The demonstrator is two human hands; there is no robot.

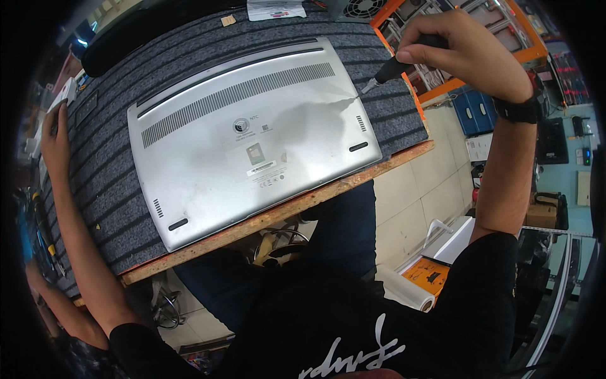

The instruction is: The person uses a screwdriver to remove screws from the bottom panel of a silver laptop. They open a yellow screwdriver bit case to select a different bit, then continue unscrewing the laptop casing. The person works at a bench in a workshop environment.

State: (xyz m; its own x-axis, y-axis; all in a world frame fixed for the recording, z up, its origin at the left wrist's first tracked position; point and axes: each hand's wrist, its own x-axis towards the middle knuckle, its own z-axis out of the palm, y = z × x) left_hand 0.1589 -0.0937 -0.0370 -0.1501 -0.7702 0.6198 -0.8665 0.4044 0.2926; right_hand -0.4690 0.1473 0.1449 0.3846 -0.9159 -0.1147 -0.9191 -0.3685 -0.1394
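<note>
A silver laptop [208, 158] lies upside down on the bench mat, its bottom cover facing up with a long vent grille and dark rubber feet. Over its far right edge, my right hand [454, 47] is closed around a black-handled screwdriver [388, 71]. The metal shaft slants down and left, its tip at the laptop's edge; whether it touches cannot be made out. At the far left, my left hand [55, 142] is stretched out past the laptop, fingers apart, beside a white object [65, 93] that is partly hidden.
The grey striped mat [110, 189] covers a wooden-edged bench [278, 218]. Hand tools with yellow and blue handles [45, 230] lie on the left, near another person's arm [63, 309]. A computer case with a fan [361, 9] stands at the back; blue drawers [473, 112] are beyond the right side.
</note>
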